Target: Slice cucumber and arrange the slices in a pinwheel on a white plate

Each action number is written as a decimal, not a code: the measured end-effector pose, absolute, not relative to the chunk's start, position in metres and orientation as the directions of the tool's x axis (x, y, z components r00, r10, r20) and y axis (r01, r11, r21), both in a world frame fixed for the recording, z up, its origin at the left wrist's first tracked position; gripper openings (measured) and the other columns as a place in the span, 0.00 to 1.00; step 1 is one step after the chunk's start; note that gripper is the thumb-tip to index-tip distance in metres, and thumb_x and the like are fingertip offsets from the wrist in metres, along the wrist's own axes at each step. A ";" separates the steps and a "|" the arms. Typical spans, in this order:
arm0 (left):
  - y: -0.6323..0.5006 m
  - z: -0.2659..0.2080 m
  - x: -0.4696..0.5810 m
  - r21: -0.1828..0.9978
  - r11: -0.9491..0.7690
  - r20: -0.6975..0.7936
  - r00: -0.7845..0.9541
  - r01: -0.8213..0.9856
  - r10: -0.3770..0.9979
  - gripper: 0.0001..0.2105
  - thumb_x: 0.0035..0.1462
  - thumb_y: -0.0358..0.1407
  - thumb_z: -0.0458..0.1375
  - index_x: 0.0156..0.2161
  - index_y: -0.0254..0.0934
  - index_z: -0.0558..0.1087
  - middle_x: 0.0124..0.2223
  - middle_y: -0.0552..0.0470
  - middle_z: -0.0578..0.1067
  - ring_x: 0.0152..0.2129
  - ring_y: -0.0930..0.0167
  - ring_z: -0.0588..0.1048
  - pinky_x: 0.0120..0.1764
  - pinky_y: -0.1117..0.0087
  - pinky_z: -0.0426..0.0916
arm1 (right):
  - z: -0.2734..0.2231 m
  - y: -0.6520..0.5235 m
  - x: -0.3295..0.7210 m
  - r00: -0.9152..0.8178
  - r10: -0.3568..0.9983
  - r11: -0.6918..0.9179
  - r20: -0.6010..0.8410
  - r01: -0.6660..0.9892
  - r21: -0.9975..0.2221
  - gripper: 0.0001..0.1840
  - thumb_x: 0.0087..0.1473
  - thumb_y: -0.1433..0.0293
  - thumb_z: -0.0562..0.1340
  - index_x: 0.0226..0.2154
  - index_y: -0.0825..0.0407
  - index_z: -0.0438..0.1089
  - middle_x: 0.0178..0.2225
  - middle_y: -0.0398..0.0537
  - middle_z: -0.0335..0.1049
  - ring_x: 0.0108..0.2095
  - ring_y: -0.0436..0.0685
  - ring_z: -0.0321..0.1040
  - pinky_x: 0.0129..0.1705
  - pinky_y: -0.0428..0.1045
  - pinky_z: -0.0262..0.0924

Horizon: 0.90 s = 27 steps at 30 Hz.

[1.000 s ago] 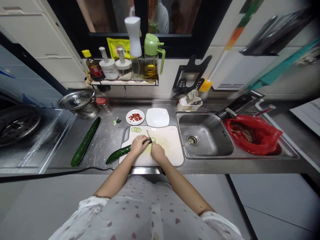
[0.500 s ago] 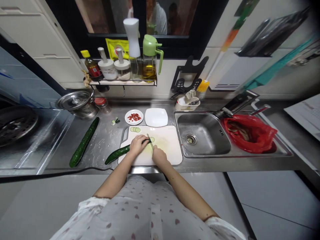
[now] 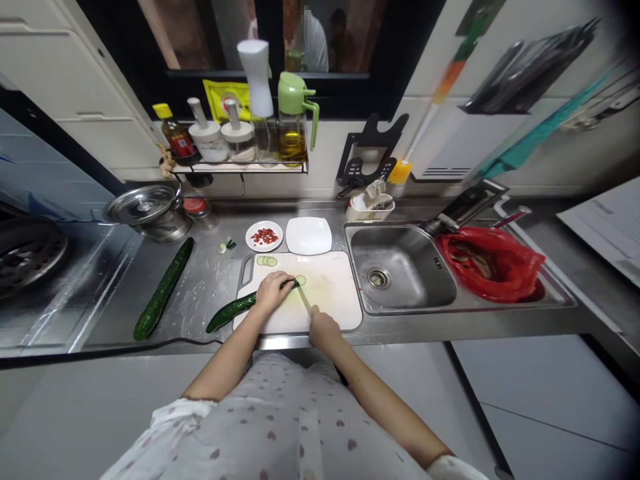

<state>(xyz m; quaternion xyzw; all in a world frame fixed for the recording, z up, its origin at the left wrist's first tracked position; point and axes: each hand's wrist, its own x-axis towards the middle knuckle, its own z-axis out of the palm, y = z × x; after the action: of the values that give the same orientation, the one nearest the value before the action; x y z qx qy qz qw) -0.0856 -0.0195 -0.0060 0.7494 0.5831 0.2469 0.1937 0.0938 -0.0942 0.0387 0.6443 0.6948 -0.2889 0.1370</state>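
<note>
Cucumber is held under the left hand, fingers seemingly together, the right hand wrapping its fingers round a knife.

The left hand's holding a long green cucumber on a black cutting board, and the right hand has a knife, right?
No, the rectangular cutting board is white in the head view. The left hand holds the long green cucumber, the right hand the metal-bladed knife.
</note>
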 end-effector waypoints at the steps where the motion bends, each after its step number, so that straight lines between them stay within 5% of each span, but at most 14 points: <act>1: -0.019 -0.006 -0.086 0.578 -0.248 0.146 0.200 0.777 0.969 0.12 0.61 0.42 0.54 0.43 0.43 0.77 0.43 0.51 0.77 0.43 0.67 0.73 0.48 0.66 0.67 | 0.038 -0.096 0.096 -0.134 0.816 0.004 -0.562 0.974 -0.226 0.17 0.57 0.79 0.51 0.49 0.57 0.60 0.40 0.61 0.73 0.43 0.62 0.72 0.38 0.50 0.59; 12: -0.020 -0.006 -0.085 0.586 -0.236 0.125 0.202 0.775 0.971 0.11 0.61 0.41 0.54 0.44 0.43 0.77 0.44 0.51 0.77 0.44 0.67 0.72 0.49 0.65 0.66 | 0.059 -0.090 0.131 -0.108 0.852 -0.026 -0.513 0.968 -0.248 0.13 0.60 0.74 0.49 0.46 0.56 0.62 0.40 0.58 0.73 0.40 0.59 0.71 0.37 0.48 0.54; 27: -0.019 0.011 -0.080 0.553 -0.152 0.037 0.158 0.819 0.987 0.11 0.60 0.42 0.54 0.44 0.44 0.75 0.44 0.51 0.77 0.44 0.65 0.72 0.48 0.65 0.66 | 0.043 -0.064 0.124 -0.009 0.871 -0.118 -0.492 0.967 -0.227 0.19 0.59 0.75 0.47 0.53 0.57 0.56 0.38 0.58 0.72 0.41 0.61 0.71 0.38 0.50 0.57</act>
<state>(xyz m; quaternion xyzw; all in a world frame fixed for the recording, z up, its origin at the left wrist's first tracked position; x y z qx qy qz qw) -0.0795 -0.0193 0.0111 0.7319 0.6170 0.2008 0.2083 0.1243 -0.0645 0.0430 0.6982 0.6578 -0.2679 0.0897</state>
